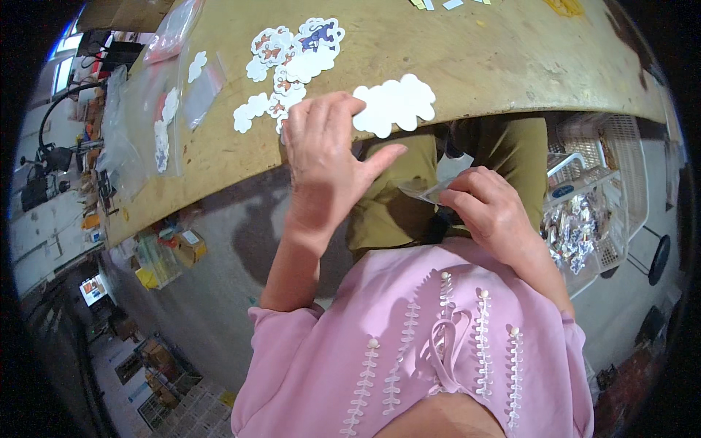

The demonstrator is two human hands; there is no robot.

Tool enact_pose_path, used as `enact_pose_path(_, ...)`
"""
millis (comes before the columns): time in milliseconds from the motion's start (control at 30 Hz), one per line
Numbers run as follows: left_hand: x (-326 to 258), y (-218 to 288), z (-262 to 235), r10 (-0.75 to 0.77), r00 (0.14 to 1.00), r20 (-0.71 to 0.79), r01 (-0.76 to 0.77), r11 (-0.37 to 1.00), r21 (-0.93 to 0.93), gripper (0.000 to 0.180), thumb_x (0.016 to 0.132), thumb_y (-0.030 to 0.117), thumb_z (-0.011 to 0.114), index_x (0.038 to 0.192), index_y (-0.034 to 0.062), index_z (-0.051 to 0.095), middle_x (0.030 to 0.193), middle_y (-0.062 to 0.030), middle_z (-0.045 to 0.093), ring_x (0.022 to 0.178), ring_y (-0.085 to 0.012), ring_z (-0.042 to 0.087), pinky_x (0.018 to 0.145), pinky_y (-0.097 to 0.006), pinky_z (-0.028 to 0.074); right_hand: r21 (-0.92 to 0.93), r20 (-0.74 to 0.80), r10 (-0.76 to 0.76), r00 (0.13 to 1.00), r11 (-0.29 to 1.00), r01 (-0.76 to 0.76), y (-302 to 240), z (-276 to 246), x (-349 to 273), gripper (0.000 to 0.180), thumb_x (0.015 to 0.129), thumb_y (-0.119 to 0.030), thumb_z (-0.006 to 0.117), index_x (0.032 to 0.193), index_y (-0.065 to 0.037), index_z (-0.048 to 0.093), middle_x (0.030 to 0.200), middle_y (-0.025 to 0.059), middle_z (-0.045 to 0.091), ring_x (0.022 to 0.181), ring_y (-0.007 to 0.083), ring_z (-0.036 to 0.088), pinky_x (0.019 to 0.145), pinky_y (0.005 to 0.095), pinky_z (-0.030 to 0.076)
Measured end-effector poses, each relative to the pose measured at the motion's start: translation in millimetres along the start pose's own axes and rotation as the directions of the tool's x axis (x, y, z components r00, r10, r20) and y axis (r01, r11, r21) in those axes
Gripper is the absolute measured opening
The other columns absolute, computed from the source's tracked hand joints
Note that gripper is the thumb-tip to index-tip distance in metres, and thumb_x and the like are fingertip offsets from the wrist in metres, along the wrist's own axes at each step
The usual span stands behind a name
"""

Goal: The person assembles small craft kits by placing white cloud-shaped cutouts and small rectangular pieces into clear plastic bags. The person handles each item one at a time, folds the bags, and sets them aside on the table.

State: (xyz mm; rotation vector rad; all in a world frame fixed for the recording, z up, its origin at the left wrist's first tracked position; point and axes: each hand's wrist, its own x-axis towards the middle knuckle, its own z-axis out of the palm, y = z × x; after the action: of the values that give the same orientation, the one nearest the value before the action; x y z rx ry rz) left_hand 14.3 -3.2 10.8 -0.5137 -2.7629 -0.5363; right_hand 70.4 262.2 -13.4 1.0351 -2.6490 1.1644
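My right hand (491, 208) pinches a small clear plastic bag (423, 191) over my lap. At the table's near edge my left hand (321, 150) is open, thumb stretched away from the bent fingers. Its index fingertip meets the left end of a white cloud-shaped cutout (396, 106), which lies blank side up and juts slightly past the edge. Just beyond that hand lie several scalloped cutouts (288, 84) with brown figures, partly covered by my fingers. Farther back a pile of similar cutouts (318, 36) includes one with a dark blue figure.
Clear plastic bags (139, 139), some with cutouts on them, lie on the left of the yellowish table (467, 66). A white plastic basket (613, 212) holding many small packed pieces (577, 230) stands right of my legs. A yellow item (564, 7) sits at the far edge.
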Motion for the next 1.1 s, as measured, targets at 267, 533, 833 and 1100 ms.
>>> enact_pose_path(267, 2.0, -3.9, 3.3, 0.033, 0.999, -0.008, -0.034, 0.98, -0.196, 0.04, 0.075, 0.015, 0.094, 0.107, 0.0051, 0.073, 0.111, -0.0118, 0.072, 0.102, -0.0322, 0.068, 0.086, -0.043, 0.056, -0.009, -0.007, 0.004, 1.0, 1.0, -0.004, 4.3, 3.9, -3.0, 0.02, 0.079, -0.006, 0.068, 0.1, -0.003, 0.07, 0.097, 0.0103, 0.065, 0.094, 0.0304, 0.065, 0.083, 0.0402, 0.053)
enact_pose_path(533, 13.4, -7.8, -11.5, -0.023, 0.992, 0.121, 0.062, 0.944, -0.323, 0.022, 0.086, 0.003, 0.085, 0.106, 0.0006, 0.077, 0.108, -0.014, 0.075, 0.094, -0.0267, 0.075, 0.087, -0.035, 0.061, 0.005, -0.051, -0.12, 0.992, 0.993, 0.12, 9.5, 8.7, 42.5, 0.02, 0.083, -0.009, 0.067, 0.102, -0.004, 0.069, 0.098, 0.0102, 0.062, 0.096, 0.03, 0.064, 0.085, 0.041, 0.054)
enact_pose_path(833, 16.8, -8.9, -9.0, 0.055, 0.996, -0.068, -0.063, 0.992, -0.112, 0.014, 0.094, -0.001, 0.075, 0.106, 0.0025, 0.08, 0.099, -0.0131, 0.078, 0.089, -0.0237, 0.075, 0.081, -0.035, 0.058, 0.02, -0.124, -0.177, 0.976, 0.983, 0.181, 24.9, 16.1, 77.3, 0.017, 0.082, -0.006, 0.068, 0.1, -0.004, 0.068, 0.1, 0.0121, 0.063, 0.099, 0.0336, 0.066, 0.087, 0.0436, 0.055)
enact_pose_path(1100, -7.7, 23.7, -40.1, -0.313, 0.936, -0.162, 0.136, 0.744, -0.654, 0.016, 0.089, -0.006, 0.079, 0.101, 0.0032, 0.078, 0.094, -0.0063, 0.076, 0.084, -0.0148, 0.067, 0.076, -0.028, 0.051, -0.059, -0.126, -0.141, 0.982, 0.989, 0.134, 3.4, -17.4, 71.0, 0.024, 0.081, 0.002, 0.073, 0.104, -0.004, 0.074, 0.101, 0.0124, 0.066, 0.096, 0.0334, 0.067, 0.081, 0.0423, 0.056)
